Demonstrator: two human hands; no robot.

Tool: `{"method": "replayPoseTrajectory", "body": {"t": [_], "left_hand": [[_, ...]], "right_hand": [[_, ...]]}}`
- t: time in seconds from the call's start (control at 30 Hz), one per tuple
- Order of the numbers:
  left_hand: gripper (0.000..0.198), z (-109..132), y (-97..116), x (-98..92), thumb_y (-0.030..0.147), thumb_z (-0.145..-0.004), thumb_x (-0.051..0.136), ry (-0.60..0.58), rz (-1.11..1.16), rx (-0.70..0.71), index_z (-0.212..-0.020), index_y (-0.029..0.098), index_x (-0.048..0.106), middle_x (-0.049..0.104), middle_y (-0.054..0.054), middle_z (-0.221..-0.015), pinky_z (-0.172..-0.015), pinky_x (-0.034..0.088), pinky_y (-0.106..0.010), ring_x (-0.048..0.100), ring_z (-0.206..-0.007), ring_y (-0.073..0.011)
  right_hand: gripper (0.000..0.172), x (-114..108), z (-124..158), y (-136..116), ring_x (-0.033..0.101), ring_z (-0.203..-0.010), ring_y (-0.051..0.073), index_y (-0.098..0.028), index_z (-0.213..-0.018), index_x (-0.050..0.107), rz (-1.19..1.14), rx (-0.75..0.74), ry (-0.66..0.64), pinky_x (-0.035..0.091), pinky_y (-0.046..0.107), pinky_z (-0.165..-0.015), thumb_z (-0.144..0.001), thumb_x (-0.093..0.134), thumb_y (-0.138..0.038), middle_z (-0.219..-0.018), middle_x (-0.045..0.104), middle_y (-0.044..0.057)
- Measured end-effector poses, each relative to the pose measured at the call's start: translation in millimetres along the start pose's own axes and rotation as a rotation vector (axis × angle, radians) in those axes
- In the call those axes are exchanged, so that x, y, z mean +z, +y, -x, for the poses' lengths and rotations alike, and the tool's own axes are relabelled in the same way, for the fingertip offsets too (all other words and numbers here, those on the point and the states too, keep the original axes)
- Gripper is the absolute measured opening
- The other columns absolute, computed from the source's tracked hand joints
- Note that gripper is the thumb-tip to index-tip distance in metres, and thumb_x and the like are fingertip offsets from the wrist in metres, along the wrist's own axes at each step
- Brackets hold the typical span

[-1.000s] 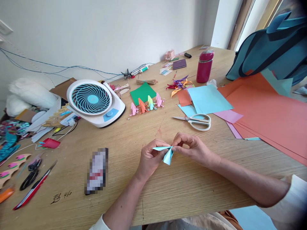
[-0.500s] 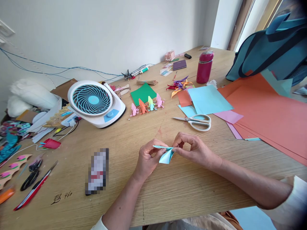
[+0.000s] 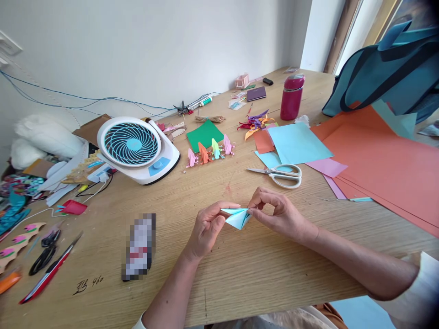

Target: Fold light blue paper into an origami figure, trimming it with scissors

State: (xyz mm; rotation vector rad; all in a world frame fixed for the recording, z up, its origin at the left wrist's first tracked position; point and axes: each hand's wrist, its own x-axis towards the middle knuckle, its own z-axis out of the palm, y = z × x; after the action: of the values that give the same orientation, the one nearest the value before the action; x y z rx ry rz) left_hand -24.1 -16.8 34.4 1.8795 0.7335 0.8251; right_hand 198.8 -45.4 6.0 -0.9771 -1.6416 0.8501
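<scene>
Both hands are on a small light-blue folded paper piece (image 3: 237, 217), held just above the wooden table (image 3: 240, 269). Left hand (image 3: 207, 228): thumb and forefinger closed on the piece's left end. Right hand (image 3: 278, 214): fingertips pinched shut on its right tip, other fingers curled. White-handled scissors (image 3: 281, 175) lie beyond the pinch, near. Light-blue paper sheet (image 3: 297, 142) further out. White and blue round desk fan (image 3: 135, 148) far left of it.

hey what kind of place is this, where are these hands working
Probably a home craft desk used for paper folding. Both hands, left hand and right hand, pinch a folded light-blue paper piece; coloured paper sheets, scissors and small finished paper figures lie on the wooden table.
</scene>
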Motion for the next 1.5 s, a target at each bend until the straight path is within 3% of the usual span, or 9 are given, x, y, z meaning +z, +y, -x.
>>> {"method": "replayPoseTrajectory", "body": {"t": [0.07,0.17,0.3,0.73,1.17,1.5], "left_hand": [[0.050,1,0,0.7,0.057,-0.090,0.054,0.001,-0.004,0.015,-0.119,0.016,0.065,0.070,-0.011,-0.107,-0.077,0.053,-0.031,0.067,-0.087,-0.0217],[0.032,0,-2,5.7,0.039,-0.087,0.067,0.069,-0.094,0.042,-0.112,0.019,0.067,0.070,-0.008,-0.106,-0.079,0.053,-0.028,0.067,-0.090,-0.0196],[0.016,-2,-3,11.5,0.027,-0.089,0.064,0.128,-0.167,0.070,-0.102,0.019,0.068,0.070,-0.006,-0.096,-0.077,0.053,-0.025,0.066,-0.088,-0.0172],[0.009,-3,-6,17.9,0.022,-0.091,0.061,0.212,-0.079,0.047,-0.093,0.018,0.069,0.072,-0.005,-0.095,-0.080,0.053,-0.025,0.067,-0.090,-0.0163],[0.011,-3,-9,24.3,0.025,-0.090,0.064,0.201,-0.156,0.032,-0.094,0.019,0.071,0.071,-0.006,-0.091,-0.080,0.053,-0.028,0.067,-0.088,-0.0186],[0.006,-4,-12,26.9,0.021,-0.088,0.066,0.200,-0.146,0.113,-0.089,0.020,0.071,0.070,-0.007,-0.092,-0.084,0.053,-0.031,0.066,-0.092,-0.0193]], "right_hand": [[0.009,0,0,1,0.054,-0.073,0.014,-0.019,-0.080,0.064,0.015,-0.010,0.008,0.045,0.028,-0.069,-0.088,0.063,-0.018,-0.077,0.058,0.001],[0.009,-1,0,1,0.054,-0.073,0.014,-0.020,-0.080,0.063,0.045,-0.034,0.019,0.045,0.029,-0.069,-0.088,0.063,-0.017,-0.076,0.058,0.001],[0.009,-1,0,0,0.054,-0.074,0.015,-0.020,-0.079,0.062,0.082,-0.077,0.026,0.044,0.029,-0.068,-0.088,0.062,-0.016,-0.076,0.057,0.001],[0.007,1,3,1,0.054,-0.076,0.015,-0.019,-0.084,0.061,0.171,-0.191,0.046,0.044,0.030,-0.068,-0.089,0.061,-0.015,-0.080,0.057,0.003],[0.007,2,3,0,0.054,-0.076,0.018,-0.021,-0.085,0.063,0.239,-0.226,0.049,0.043,0.033,-0.067,-0.091,0.060,-0.019,-0.080,0.058,0.004],[0.004,4,2,2,0.053,-0.076,0.018,-0.021,-0.089,0.065,0.267,-0.252,0.037,0.043,0.034,-0.069,-0.092,0.061,-0.022,-0.081,0.061,0.005]]}}
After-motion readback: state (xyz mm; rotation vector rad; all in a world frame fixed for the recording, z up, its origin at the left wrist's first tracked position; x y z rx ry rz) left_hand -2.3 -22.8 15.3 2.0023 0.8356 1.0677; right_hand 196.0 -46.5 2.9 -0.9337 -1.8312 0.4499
